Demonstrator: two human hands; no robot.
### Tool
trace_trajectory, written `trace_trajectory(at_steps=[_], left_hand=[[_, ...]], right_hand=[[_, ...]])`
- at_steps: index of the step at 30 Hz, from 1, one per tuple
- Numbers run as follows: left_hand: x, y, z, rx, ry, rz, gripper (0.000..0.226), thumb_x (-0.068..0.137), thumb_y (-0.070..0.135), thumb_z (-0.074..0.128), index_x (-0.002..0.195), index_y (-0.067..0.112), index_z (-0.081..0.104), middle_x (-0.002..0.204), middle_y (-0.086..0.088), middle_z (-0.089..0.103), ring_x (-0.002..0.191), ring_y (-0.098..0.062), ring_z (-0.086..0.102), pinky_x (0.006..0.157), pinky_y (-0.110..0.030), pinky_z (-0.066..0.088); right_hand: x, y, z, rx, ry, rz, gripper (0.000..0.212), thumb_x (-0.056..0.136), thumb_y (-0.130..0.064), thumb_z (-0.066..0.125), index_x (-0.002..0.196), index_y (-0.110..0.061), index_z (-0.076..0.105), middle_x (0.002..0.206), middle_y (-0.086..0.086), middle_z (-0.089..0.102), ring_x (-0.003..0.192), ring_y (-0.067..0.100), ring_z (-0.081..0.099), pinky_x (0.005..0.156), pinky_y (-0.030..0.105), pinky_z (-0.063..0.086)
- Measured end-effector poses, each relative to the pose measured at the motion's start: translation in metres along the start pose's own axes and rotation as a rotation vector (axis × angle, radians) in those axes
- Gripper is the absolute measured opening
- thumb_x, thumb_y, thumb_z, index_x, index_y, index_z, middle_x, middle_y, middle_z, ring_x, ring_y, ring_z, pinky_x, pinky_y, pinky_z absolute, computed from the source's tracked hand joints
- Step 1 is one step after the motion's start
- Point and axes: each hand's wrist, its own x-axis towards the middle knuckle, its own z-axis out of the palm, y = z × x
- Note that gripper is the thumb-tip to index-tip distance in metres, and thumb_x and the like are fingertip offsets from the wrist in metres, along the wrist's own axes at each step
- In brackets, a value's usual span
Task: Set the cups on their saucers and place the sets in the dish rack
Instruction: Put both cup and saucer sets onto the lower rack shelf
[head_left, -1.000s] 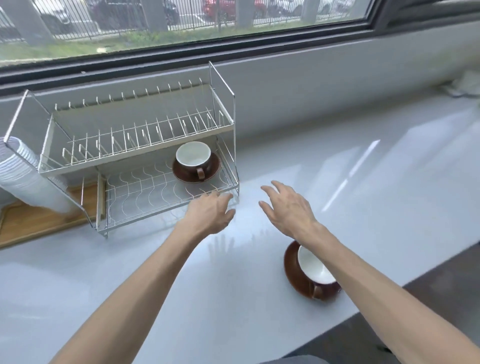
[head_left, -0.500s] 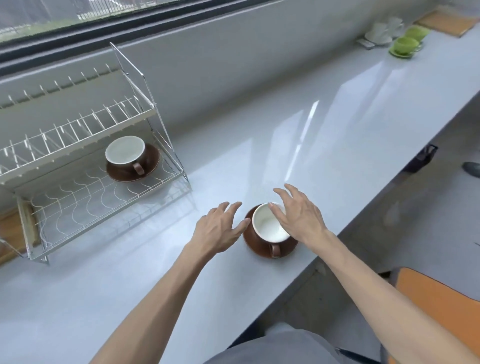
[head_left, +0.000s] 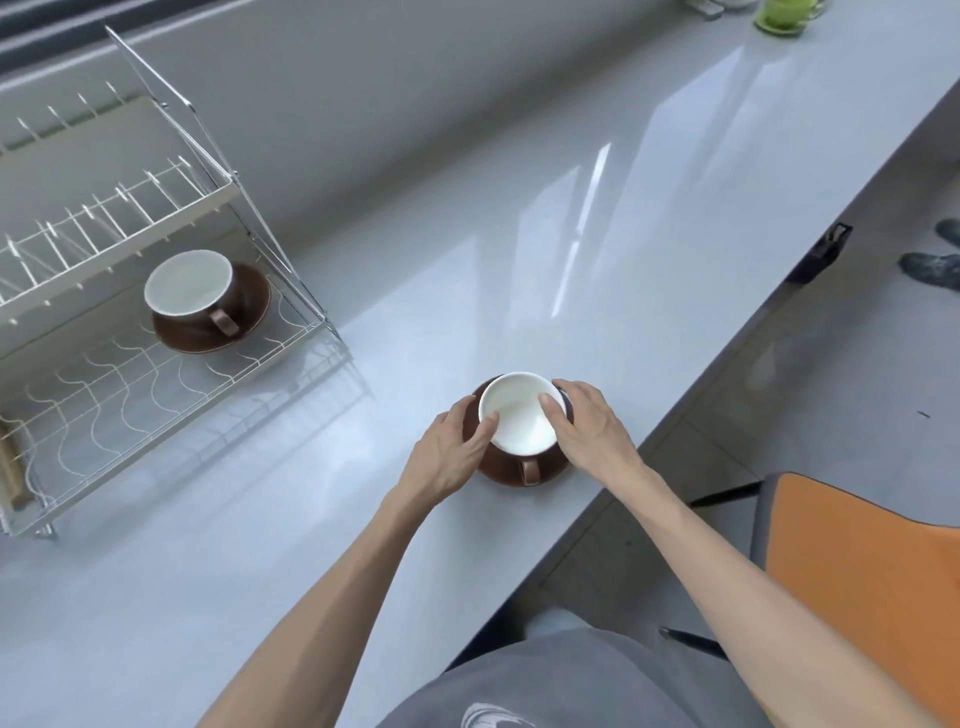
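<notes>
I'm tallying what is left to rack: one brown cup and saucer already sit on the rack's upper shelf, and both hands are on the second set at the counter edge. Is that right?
Not quite. The head view shows the racked cup and saucer on the lower shelf of the dish rack, under the upper one. The rest holds: left hand and right hand are on the second set at the counter edge.

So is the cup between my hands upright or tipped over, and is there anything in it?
Upright and empty: the cup sits on its saucer mouth up, its clean white inside showing.
</notes>
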Motion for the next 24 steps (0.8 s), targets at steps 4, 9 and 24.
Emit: trace_trajectory(at_steps=[4, 9, 24], left_hand=[[0.0, 0.002, 0.004, -0.252, -0.007, 0.001, 0.069, 0.087, 0.069, 0.044, 0.144, 0.03, 0.046, 0.133, 0.007, 0.058, 0.122, -0.019, 0.057, 0.104, -0.046, 0.048], [0.001, 0.002, 0.007, -0.437, 0.026, -0.027, 0.044, 0.095, 0.053, 0.051, 0.13, 0.029, 0.059, 0.116, 0.01, 0.061, 0.113, -0.02, 0.062, 0.098, -0.05, 0.053], [-0.014, -0.017, -0.017, -0.521, 0.105, -0.074, 0.033, 0.098, 0.039, 0.051, 0.129, 0.032, 0.061, 0.122, 0.002, 0.061, 0.109, -0.024, 0.064, 0.09, -0.05, 0.058]], right_hand=[[0.0, 0.0, 0.003, 0.109, 0.001, -0.013, 0.045, 0.105, -0.044, 0.032, 0.14, -0.023, 0.052, 0.142, 0.004, 0.054, 0.136, 0.021, 0.043, 0.107, 0.038, 0.037], [0.003, 0.002, 0.005, 0.161, 0.0, 0.037, 0.042, 0.107, -0.033, 0.03, 0.132, -0.014, 0.057, 0.121, 0.008, 0.065, 0.117, 0.029, 0.054, 0.091, 0.036, 0.041], [0.004, -0.03, 0.02, 0.198, -0.044, 0.021, 0.042, 0.105, -0.033, 0.033, 0.137, -0.022, 0.058, 0.127, 0.004, 0.065, 0.122, 0.026, 0.054, 0.097, 0.035, 0.042]])
